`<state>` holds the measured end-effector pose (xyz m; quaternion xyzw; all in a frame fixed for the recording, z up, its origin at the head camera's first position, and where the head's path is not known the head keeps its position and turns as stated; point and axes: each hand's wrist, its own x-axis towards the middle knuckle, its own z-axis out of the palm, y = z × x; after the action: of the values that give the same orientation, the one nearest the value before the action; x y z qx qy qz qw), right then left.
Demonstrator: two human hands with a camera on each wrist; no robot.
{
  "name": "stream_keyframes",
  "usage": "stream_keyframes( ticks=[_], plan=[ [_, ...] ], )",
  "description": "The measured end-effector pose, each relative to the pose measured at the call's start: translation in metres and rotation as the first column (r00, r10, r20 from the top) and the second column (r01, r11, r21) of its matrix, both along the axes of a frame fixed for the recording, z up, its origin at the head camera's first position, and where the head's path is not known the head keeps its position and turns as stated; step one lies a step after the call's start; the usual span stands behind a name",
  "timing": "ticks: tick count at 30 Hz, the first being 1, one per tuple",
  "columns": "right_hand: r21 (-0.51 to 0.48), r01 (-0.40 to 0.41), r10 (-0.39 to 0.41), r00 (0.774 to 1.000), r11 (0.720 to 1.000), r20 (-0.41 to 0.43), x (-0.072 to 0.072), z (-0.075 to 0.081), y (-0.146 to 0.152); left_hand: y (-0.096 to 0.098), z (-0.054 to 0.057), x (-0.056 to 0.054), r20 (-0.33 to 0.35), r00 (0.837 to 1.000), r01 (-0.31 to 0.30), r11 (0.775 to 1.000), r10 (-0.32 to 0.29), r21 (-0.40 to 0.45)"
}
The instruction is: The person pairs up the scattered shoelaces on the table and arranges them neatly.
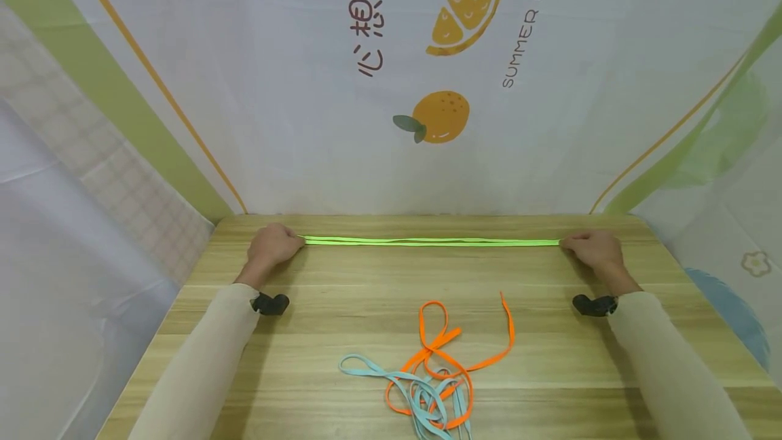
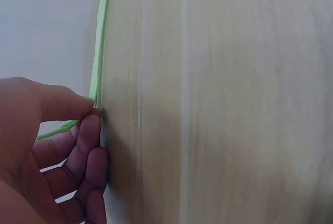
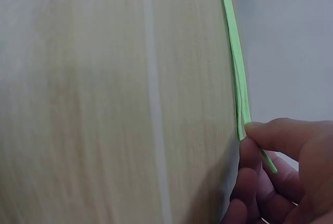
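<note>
A neon green shoelace (image 1: 427, 242) stretches straight across the far part of the table, its strands lying side by side. My left hand (image 1: 275, 244) pinches its left end between thumb and forefinger. At the other end, my right hand (image 1: 594, 248) pinches it the same way. In the left wrist view, a bit of the green shoelace (image 2: 98, 52) passes behind the thumb tip and shows again past the fingers. The right wrist view has a short tail of the green shoelace (image 3: 269, 162) sticking out below the thumb and forefinger.
Nearer the front of the wooden table (image 1: 318, 331) lie a loosely looped orange shoelace (image 1: 510, 331) and a tangled light blue shoelace (image 1: 360, 369), overlapping each other. A white curtain (image 1: 305, 121) printed with oranges hangs behind the table's far edge.
</note>
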<state>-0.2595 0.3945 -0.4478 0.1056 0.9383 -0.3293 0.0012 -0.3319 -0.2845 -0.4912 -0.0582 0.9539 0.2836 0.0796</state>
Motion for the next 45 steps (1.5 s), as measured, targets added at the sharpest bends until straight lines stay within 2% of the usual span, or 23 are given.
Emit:
stream_keyframes(
  ticks=[6,18,23,26,30,34,39,45],
  plan=[
    [0.021,0.002,-0.002,1.000,1.000,-0.018,-0.001,-0.003,-0.002,-0.002,-0.006,-0.005,-0.008,1.000,-0.007,1.000,0.007,-0.010],
    [0.041,-0.012,0.013,1.000,0.999,-0.016,0.001,-0.001,-0.003,-0.003,-0.002,-0.001,-0.029,0.999,-0.014,0.999,0.013,-0.043],
    [0.050,-0.006,0.006,1.000,0.999,-0.001,0.001,-0.002,0.003,-0.010,-0.004,-0.002,-0.028,1.000,-0.014,0.999,0.013,-0.036],
    [0.059,-0.011,0.011,1.000,0.998,0.005,0.003,0.000,0.007,-0.018,-0.009,-0.006,-0.021,1.000,-0.020,0.999,0.020,-0.025],
    [0.088,-0.027,0.027,1.000,0.996,0.000,0.005,0.002,0.015,-0.027,-0.012,-0.006,-0.022,1.000,-0.018,1.000,0.017,-0.024],
    [0.099,-0.024,0.024,1.000,0.995,-0.004,0.008,0.000,0.024,-0.031,-0.002,0.006,-0.031,0.999,-0.023,0.999,0.022,-0.024],
    [0.100,-0.015,0.017,1.000,0.995,-0.015,0.014,-0.001,0.032,-0.032,0.018,0.024,-0.032,0.999,-0.042,0.999,0.041,-0.013],
    [0.086,-0.011,0.014,0.999,0.996,-0.030,0.023,0.002,0.035,-0.030,0.042,0.048,-0.061,0.998,-0.023,1.000,0.021,-0.021]
  ],
)
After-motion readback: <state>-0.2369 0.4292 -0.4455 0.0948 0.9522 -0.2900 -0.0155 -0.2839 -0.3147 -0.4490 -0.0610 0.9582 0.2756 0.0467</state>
